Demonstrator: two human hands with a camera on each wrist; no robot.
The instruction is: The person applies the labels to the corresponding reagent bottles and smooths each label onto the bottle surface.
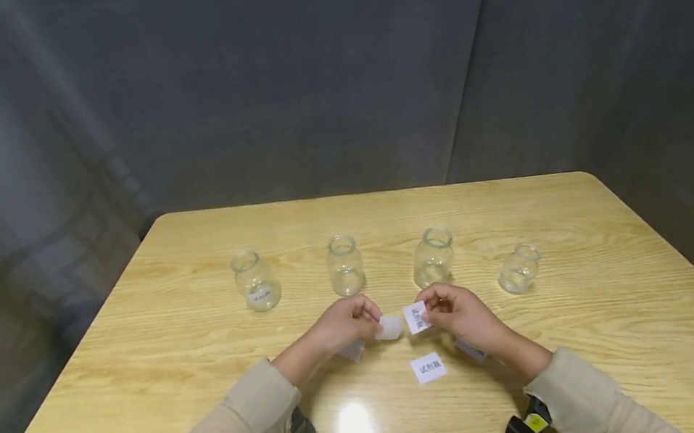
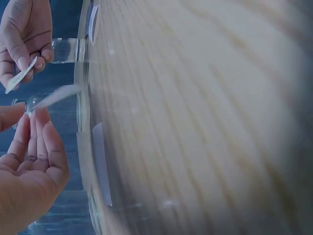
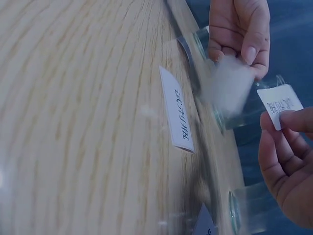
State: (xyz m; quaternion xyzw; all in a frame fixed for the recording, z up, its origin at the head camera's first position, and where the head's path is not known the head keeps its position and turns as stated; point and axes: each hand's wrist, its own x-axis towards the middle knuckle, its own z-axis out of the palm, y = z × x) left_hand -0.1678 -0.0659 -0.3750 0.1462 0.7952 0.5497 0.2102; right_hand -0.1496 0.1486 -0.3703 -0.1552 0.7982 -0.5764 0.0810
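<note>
My left hand [image 1: 346, 321] pinches a small blank white slip of paper [image 1: 391, 327], blurred in the right wrist view. A little to the right, my right hand [image 1: 465, 314] holds a white label [image 1: 414, 317] with printed black characters between thumb and fingers. The slip and the label are apart. Below them a printed label [image 1: 429, 367] lies flat on the table. Another label [image 1: 471, 350] shows partly beneath the right hand, and a white piece [image 1: 353, 351] lies partly under the left. Beyond the hands stand two clear glass jars, a middle-left jar [image 1: 345, 266] and a middle-right jar [image 1: 434, 257].
At the left of the row, a glass jar [image 1: 256, 281] bears a printed label low on its side. A smaller glass jar [image 1: 519, 269] stands at the right end. All are on the wooden table [image 1: 178, 385], with a dark curtain [image 1: 303, 83] behind it.
</note>
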